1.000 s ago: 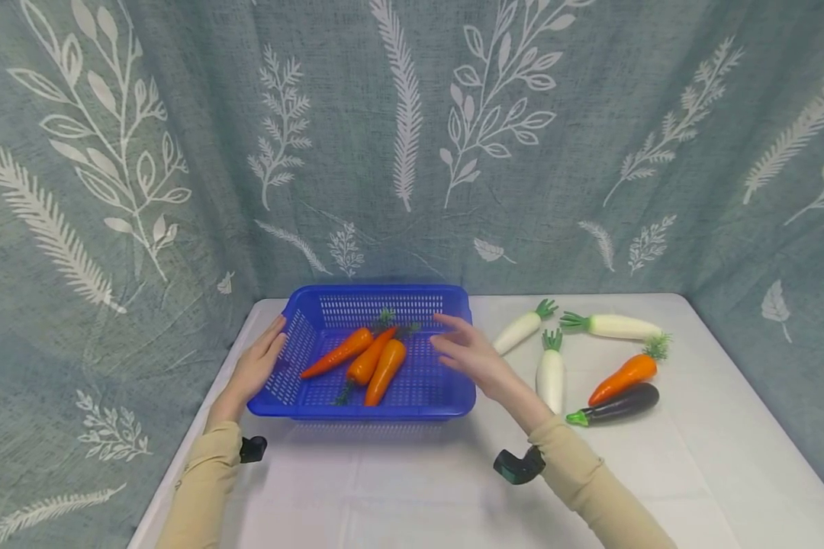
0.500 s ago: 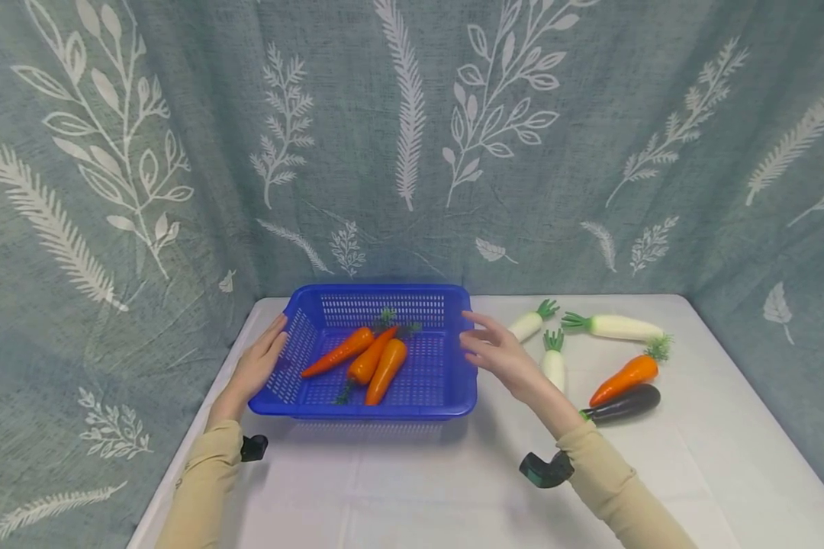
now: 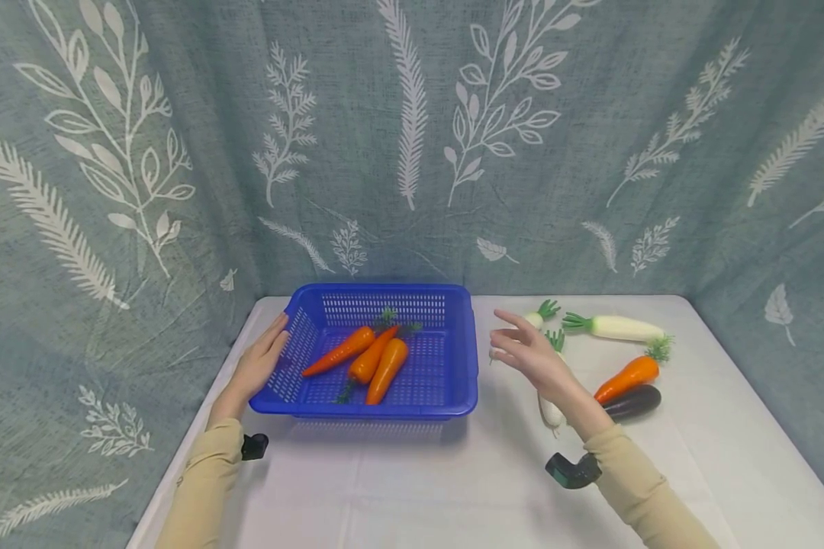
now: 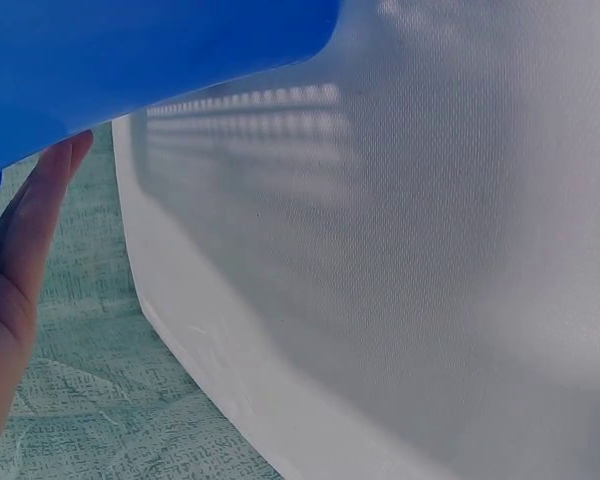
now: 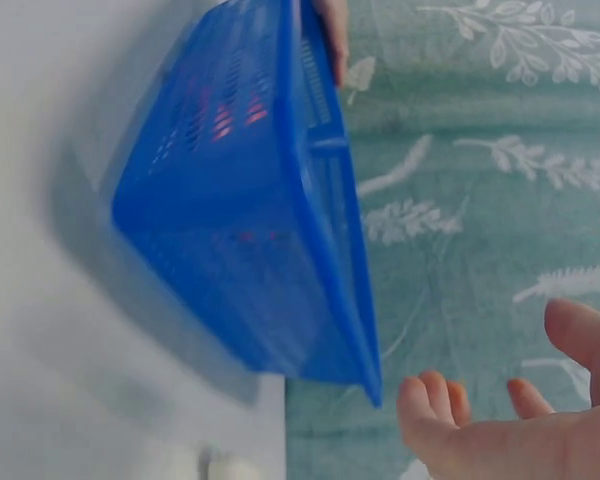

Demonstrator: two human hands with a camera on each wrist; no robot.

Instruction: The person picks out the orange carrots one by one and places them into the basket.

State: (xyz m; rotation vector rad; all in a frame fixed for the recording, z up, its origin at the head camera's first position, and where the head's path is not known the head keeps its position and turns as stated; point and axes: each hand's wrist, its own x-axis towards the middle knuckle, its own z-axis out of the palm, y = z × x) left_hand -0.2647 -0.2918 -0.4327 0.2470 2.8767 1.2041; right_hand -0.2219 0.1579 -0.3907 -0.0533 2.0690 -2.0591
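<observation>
A blue plastic basket (image 3: 384, 412) with slotted walls stands on the white table, holding several orange carrots (image 3: 388, 371). Along its left rim lies my left hand (image 3: 257, 364), fingers straight; the left wrist view shows the fingertips of that hand (image 4: 55, 200) up against the basket's blue side (image 4: 160, 60). My right hand (image 3: 535, 357) hovers right of the basket with nothing in it, fingers loosely bent. It partly covers two white radishes, one of them showing its lower end (image 3: 552, 412). In the right wrist view a gap separates the right hand (image 5: 510, 430) from the basket (image 5: 230, 220).
Farther right on the white table (image 3: 412, 488) lie a third white radish (image 3: 625, 328), a carrot (image 3: 628, 378) and an eggplant (image 3: 635, 402). A green curtain (image 3: 357, 152) with white leaf prints hangs behind the table and along both sides.
My right hand has moved right, from over the basket's right part, past its rim, to above the radishes. The left hand and the basket have stayed put.
</observation>
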